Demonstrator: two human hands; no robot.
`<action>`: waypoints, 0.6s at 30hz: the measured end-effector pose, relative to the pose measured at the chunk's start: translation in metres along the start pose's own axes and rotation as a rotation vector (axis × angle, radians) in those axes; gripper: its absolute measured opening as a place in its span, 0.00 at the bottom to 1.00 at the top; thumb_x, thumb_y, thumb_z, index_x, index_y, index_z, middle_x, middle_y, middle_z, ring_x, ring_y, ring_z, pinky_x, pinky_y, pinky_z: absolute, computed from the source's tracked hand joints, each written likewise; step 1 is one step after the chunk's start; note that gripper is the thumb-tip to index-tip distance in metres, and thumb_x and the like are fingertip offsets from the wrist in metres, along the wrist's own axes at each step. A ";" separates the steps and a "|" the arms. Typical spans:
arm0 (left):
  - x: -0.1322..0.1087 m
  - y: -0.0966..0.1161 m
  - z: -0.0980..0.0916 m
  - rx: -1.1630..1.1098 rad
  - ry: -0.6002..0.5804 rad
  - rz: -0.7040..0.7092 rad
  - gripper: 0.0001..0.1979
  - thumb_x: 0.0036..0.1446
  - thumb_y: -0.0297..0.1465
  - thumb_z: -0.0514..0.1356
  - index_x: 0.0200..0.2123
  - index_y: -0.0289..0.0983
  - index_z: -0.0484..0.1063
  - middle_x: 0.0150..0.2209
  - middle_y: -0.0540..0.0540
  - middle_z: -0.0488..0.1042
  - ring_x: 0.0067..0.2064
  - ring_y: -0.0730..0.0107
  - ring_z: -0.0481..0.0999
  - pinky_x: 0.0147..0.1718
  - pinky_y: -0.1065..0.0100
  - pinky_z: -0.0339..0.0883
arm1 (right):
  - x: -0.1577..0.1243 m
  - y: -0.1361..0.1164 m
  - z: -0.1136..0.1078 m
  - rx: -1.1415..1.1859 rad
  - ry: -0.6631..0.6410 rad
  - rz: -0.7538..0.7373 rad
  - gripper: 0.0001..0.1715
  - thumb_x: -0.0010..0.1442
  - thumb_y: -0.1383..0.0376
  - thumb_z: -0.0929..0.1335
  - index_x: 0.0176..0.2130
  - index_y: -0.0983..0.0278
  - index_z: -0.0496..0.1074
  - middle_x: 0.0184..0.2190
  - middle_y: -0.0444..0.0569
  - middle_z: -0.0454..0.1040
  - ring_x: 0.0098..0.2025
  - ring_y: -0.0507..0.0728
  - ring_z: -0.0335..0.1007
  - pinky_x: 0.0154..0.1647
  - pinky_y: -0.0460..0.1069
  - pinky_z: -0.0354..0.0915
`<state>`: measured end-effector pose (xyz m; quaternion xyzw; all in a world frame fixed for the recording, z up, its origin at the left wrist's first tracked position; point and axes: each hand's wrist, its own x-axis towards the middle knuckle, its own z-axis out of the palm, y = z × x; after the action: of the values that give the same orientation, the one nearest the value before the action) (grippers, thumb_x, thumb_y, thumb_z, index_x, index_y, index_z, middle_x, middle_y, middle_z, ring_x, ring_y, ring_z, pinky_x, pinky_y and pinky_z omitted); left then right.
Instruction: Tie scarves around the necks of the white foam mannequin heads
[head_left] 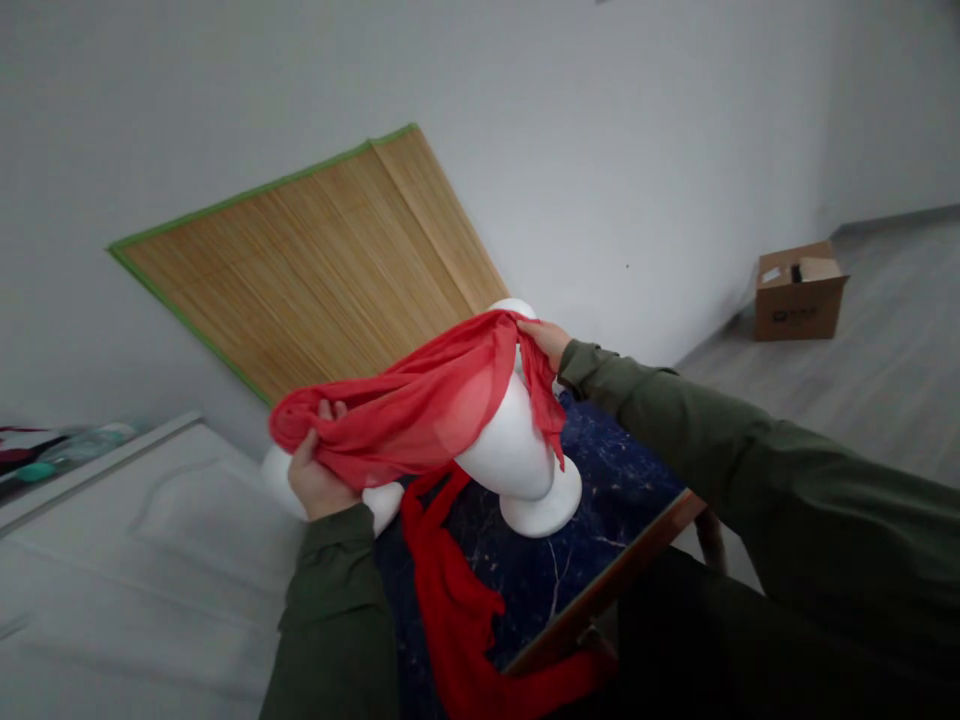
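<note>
Olive sleeves (pixel 667 420): nearest to us, reaching in from both lower corners, one to each of our hands.
Deep red cloth (pixel 457 590): here it is, lying loose on the table and trailing over the near edge; we can't tell whether it joins the lighter fabric above.
Blue tabletop (pixel 600 490): dark, veined like marble, with a brown edge towards us.
Left hand (pixel 322 480): and we're gripping — thumb and fingers closed on the bunched end of the coral scarf (pixel 420 390).
Right hand (pixel 547 342): well apart from the other, fingers pinching the scarf's gathered edge beside the crown.
Coral scarf: stretched between our two hands, draped over the upper part of a white mannequin head (pixel 517 440), with a short tail dangling below the right fingers.
Mannequin head: tilted in our view, its lower part bare, its round base on the tabletop.
White forms (pixel 386 505): more pale shapes peek out by our left wrist — too covered for us to name.
White panelled furniture (pixel 150 560): off to our left.
Bamboo mat (pixel 322 270): green-bordered, spread against the pale wall (pixel 637 150).
Cardboard box (pixel 799 305): farthest out, we spot it open-topped on the grey floor (pixel 892 350), to the right.
</note>
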<state>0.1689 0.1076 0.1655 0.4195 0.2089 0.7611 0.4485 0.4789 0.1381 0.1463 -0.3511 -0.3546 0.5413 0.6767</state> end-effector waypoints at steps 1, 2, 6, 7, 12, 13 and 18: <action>0.000 -0.012 -0.005 -0.006 0.024 -0.034 0.16 0.52 0.27 0.47 0.43 0.26 0.62 0.41 0.44 0.72 0.47 0.72 0.66 0.53 0.67 0.52 | 0.005 0.013 -0.002 -0.054 0.080 0.060 0.07 0.59 0.66 0.62 0.34 0.68 0.66 0.19 0.41 0.67 0.19 0.47 0.61 0.23 0.42 0.63; -0.004 -0.023 -0.012 -0.013 0.045 -0.060 0.16 0.52 0.27 0.47 0.43 0.27 0.63 0.41 0.44 0.72 0.48 0.71 0.66 0.53 0.66 0.52 | 0.007 0.028 -0.007 -0.091 0.123 0.107 0.06 0.58 0.66 0.64 0.33 0.68 0.67 0.17 0.42 0.66 0.17 0.47 0.59 0.20 0.42 0.61; -0.037 -0.060 -0.041 -0.018 0.026 -0.127 0.13 0.46 0.27 0.51 0.38 0.35 0.66 0.38 0.46 0.73 0.48 0.66 0.67 0.50 0.62 0.57 | -0.004 0.093 -0.038 -0.179 0.139 0.258 0.07 0.54 0.67 0.67 0.27 0.69 0.67 0.15 0.43 0.64 0.16 0.48 0.56 0.14 0.43 0.55; -0.046 -0.066 -0.047 -0.021 0.016 -0.137 0.13 0.45 0.27 0.51 0.37 0.37 0.67 0.38 0.47 0.73 0.48 0.66 0.68 0.49 0.63 0.59 | -0.010 0.107 -0.046 -0.196 0.138 0.289 0.08 0.55 0.67 0.66 0.25 0.69 0.66 0.14 0.44 0.64 0.15 0.48 0.56 0.14 0.43 0.54; -0.071 -0.075 -0.067 -0.022 0.045 -0.178 0.12 0.47 0.39 0.50 0.33 0.40 0.66 0.37 0.50 0.73 0.48 0.66 0.67 0.47 0.65 0.61 | -0.037 0.143 -0.068 -0.221 0.114 0.451 0.15 0.58 0.64 0.64 0.22 0.69 0.64 0.13 0.45 0.63 0.13 0.48 0.55 0.13 0.43 0.54; -0.071 -0.074 -0.067 0.004 0.065 -0.180 0.14 0.48 0.41 0.49 0.33 0.40 0.66 0.37 0.49 0.73 0.49 0.65 0.67 0.46 0.64 0.61 | -0.039 0.145 -0.069 -0.220 0.113 0.485 0.16 0.58 0.64 0.63 0.22 0.69 0.64 0.12 0.45 0.63 0.13 0.48 0.55 0.13 0.43 0.54; -0.058 -0.069 -0.072 0.237 0.105 -0.082 0.20 0.49 0.46 0.45 0.37 0.40 0.66 0.38 0.48 0.73 0.49 0.61 0.67 0.45 0.58 0.62 | -0.047 0.149 -0.074 -0.201 0.175 0.545 0.16 0.58 0.65 0.63 0.21 0.69 0.64 0.11 0.45 0.62 0.13 0.49 0.56 0.12 0.43 0.53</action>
<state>0.1591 0.0968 0.0513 0.4200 0.3376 0.7330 0.4151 0.4626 0.1102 -0.0239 -0.5438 -0.2393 0.6328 0.4966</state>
